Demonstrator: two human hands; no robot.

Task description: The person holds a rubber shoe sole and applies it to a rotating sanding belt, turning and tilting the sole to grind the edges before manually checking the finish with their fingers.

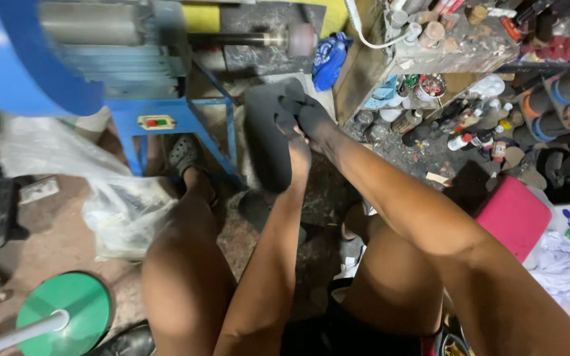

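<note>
Head view: both my hands are up in front of my knees, gripping one black shoe sole [268, 142] by its right edge. Left hand [296, 155] is under and behind the sole, fingers wrapped shut on it. Right hand [311, 122] is blackened with dust and has its fingers pinched closed on the same sole near the upper end. The sole stands nearly upright, just below and in front of the round sanding drum [301, 38] at the end of the shaft on the blue machine [159, 112]. Sole and drum look apart, not touching.

Judgement on handling: the sole is thin and will flex, so it wants support from both hands close to the worked edge, fingertips kept back of the drum, and light, even pressure with the edge kept moving.

Containers: the shelf [443, 49] at upper right carries jars, small pots and bottles, all dusty; contents cannot be made out. More bottles and tubes lie jumbled on the floor below it. Clear plastic bag [117, 204] sits on the floor at left by the machine leg, crumpled, contents unclear. Green round base [67, 306] is at lower left, red stool [512, 214] at right.
</note>
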